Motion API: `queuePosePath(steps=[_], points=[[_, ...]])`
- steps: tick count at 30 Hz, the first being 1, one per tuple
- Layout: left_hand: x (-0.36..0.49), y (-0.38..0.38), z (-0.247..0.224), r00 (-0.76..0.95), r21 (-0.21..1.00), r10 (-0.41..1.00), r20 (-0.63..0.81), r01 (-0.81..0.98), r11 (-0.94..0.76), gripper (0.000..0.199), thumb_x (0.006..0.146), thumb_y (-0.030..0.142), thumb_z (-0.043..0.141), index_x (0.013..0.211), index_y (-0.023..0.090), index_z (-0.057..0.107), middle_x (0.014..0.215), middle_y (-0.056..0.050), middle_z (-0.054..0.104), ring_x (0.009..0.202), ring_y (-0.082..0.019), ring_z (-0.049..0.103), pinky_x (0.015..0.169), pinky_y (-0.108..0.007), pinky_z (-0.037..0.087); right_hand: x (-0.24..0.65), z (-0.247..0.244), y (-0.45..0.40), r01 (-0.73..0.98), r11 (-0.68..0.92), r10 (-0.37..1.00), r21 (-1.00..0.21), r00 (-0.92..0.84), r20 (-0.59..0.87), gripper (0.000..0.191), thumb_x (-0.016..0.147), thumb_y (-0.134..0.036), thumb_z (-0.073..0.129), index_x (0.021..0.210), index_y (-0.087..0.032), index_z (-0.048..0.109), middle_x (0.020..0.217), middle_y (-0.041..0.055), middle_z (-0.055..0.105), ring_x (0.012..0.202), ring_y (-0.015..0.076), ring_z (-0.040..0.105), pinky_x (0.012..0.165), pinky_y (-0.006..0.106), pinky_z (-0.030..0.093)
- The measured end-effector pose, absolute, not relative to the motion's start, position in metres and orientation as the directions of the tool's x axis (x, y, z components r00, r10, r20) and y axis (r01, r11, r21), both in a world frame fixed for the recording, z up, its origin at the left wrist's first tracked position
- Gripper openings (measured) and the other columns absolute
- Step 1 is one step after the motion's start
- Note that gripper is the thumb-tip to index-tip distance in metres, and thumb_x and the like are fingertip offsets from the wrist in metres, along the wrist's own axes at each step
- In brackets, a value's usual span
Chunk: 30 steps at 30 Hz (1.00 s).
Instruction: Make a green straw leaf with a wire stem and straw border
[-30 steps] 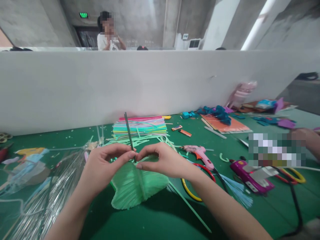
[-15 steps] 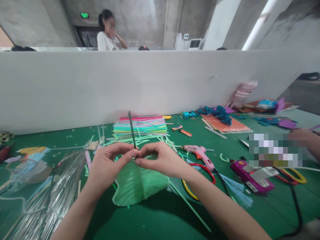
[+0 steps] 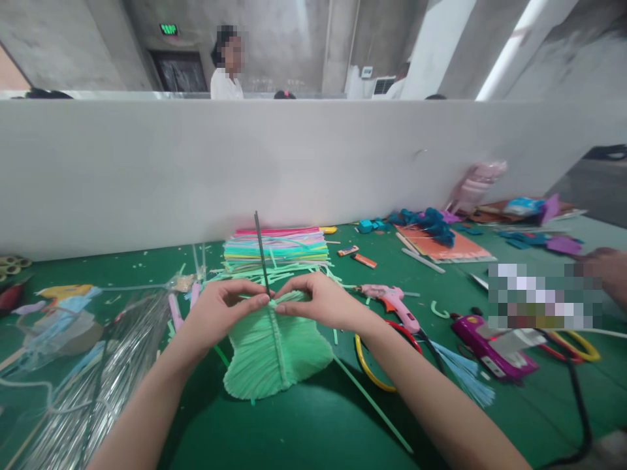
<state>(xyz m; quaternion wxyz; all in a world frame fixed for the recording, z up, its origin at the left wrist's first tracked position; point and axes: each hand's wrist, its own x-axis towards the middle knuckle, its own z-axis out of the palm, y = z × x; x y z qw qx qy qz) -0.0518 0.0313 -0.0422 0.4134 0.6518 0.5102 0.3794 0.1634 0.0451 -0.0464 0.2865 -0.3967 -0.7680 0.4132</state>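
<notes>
A light green leaf made of fuzzy pipe cleaners [image 3: 262, 356] hangs below my fingers, its raised midrib running down the middle. Out of its upper end rises a thin dark stem wire [image 3: 261, 251], pointing away from me. My left hand [image 3: 226, 312] pinches the base of the stem from the left, thumb against fingers. From the other side my right hand [image 3: 321, 303] is closed on the leaf's top edge beside the stem. The fingertips of both hands nearly meet and hide the joint between wire and leaf.
Bundled coloured pipe cleaners [image 3: 277, 248] lie behind my hands. To the right are a pink glue gun [image 3: 392, 301], scissors [image 3: 362, 365], a purple device [image 3: 492, 346] and another person's hand [image 3: 607, 274]. Clear plastic wrapping [image 3: 112, 365] covers the left side; a white partition [image 3: 294, 163] stands behind.
The leaf has tilted so its ribbed face and midrib show more clearly. My hands have shifted slightly, still pinching at the stem base. Beyond the partition, a person has lowered a hand.
</notes>
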Motion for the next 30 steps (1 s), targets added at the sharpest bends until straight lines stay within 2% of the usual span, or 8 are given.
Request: queuePosePath(steps=[4,12,15,18,20,22,26,30], points=[[-0.053,0.033,-0.046,0.198,0.916,0.976,0.087,0.369,-0.156,0.020,0.071,0.043,0.079,0.075,0.024,0.077,0.081,-0.001,0.077,0.081,-0.020,0.069,0.075,-0.028,0.050,0.163,-0.050,0.046,0.373,0.339,0.856,-0.863,-0.503,0.119,0.030,0.081,-0.041,0.075,0.099,-0.018,0.078,0.078,-0.0001,0.071,0.068,0.0120,0.058,0.061,0.023,0.040],[-0.049,0.030,-0.047,0.199,0.920,0.974,0.108,0.352,-0.174,0.021,0.071,0.041,0.080,0.078,0.021,0.078,0.086,-0.005,0.079,0.085,-0.023,0.071,0.077,-0.032,0.053,0.162,-0.048,0.044,0.397,0.336,0.868,-0.854,-0.483,0.117,0.025,0.080,-0.038,0.076,0.095,-0.018,0.080,0.076,-0.0001,0.072,0.069,0.0123,0.058,0.063,0.023,0.040],[-0.045,0.027,-0.045,0.133,0.958,0.985,0.109,0.252,-0.139,0.024,0.071,0.041,0.081,0.085,0.021,0.079,0.094,-0.007,0.080,0.093,-0.024,0.072,0.085,-0.034,0.055,0.161,-0.047,0.042,0.361,0.325,0.860,-0.874,-0.498,0.114,0.028,0.080,-0.041,0.076,0.093,-0.017,0.080,0.078,-0.0001,0.072,0.067,0.0118,0.055,0.062,0.023,0.039],[-0.042,0.025,-0.042,0.107,0.991,0.991,0.079,0.100,-0.090,0.026,0.071,0.042,0.082,0.085,0.020,0.080,0.091,-0.008,0.081,0.090,-0.024,0.074,0.087,-0.036,0.056,0.160,-0.046,0.039,0.378,0.300,0.857,-0.876,-0.510,0.073,0.030,0.078,-0.044,0.076,0.091,-0.017,0.080,0.065,-0.0034,0.063,0.058,0.0093,0.045,0.054,0.023,0.032],[-0.042,0.025,-0.041,0.129,0.996,0.990,0.053,0.069,-0.062,0.024,0.070,0.041,0.083,0.081,0.020,0.080,0.084,-0.008,0.081,0.087,-0.024,0.075,0.086,-0.036,0.056,0.159,-0.046,0.036,0.399,0.289,0.858,-0.870,-0.512,0.050,0.029,0.077,-0.044,0.076,0.089,-0.018,0.080,0.059,-0.0054,0.056,0.054,0.0084,0.039,0.051,0.023,0.028],[-0.043,0.024,-0.040,0.128,0.992,0.990,0.056,0.105,-0.070,0.021,0.070,0.039,0.083,0.078,0.020,0.080,0.080,-0.007,0.081,0.087,-0.023,0.075,0.086,-0.034,0.056,0.158,-0.046,0.035,0.415,0.284,0.861,-0.864,-0.507,0.039,0.027,0.077,-0.043,0.077,0.087,-0.018,0.081,0.057,-0.0057,0.055,0.054,0.0083,0.039,0.052,0.023,0.030],[-0.042,0.021,-0.038,0.104,0.967,0.987,0.120,0.212,-0.140,0.017,0.072,0.038,0.081,0.074,0.021,0.080,0.076,-0.005,0.080,0.082,-0.021,0.075,0.080,-0.030,0.057,0.161,-0.041,0.032,0.424,0.297,0.855,-0.856,-0.517,0.041,0.023,0.078,-0.039,0.077,0.088,-0.018,0.080,0.068,-0.0031,0.067,0.063,0.0105,0.053,0.061,0.024,0.039],[-0.037,0.017,-0.036,0.113,0.960,0.980,0.161,0.212,-0.182,0.016,0.073,0.037,0.080,0.076,0.022,0.081,0.074,-0.004,0.079,0.074,-0.020,0.074,0.072,-0.028,0.058,0.169,-0.031,0.031,0.306,0.333,0.819,-0.892,-0.563,0.113,0.027,0.081,-0.034,0.076,0.103,-0.020,0.076,0.098,0.0027,0.076,0.085,0.0157,0.067,0.073,0.026,0.049]])
